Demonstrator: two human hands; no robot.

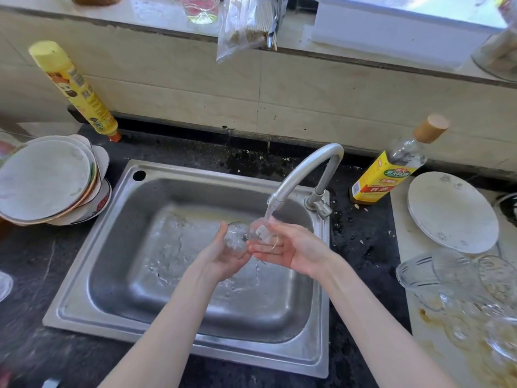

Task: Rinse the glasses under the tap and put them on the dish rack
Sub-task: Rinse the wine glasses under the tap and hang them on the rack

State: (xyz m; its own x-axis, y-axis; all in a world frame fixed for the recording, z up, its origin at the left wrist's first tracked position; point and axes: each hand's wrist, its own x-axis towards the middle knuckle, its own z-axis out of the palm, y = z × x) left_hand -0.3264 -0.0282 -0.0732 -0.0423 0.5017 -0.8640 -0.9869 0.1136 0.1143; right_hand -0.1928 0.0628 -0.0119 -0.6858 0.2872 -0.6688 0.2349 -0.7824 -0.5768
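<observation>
Both forearms reach over the sink (92,247). Her left hand (223,257) cups a glass (236,239), fingers curled round it; her right hand (291,249) grips a second glass (263,233) under the running tap (305,169).

Plates (47,180) left of sink (112,233), glasses (461,289) right

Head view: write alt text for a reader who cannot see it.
Two hands, left and right, hold a glass under the running tap above a steel sink. More glasses lie to the right; stacked plates sit left.
</observation>
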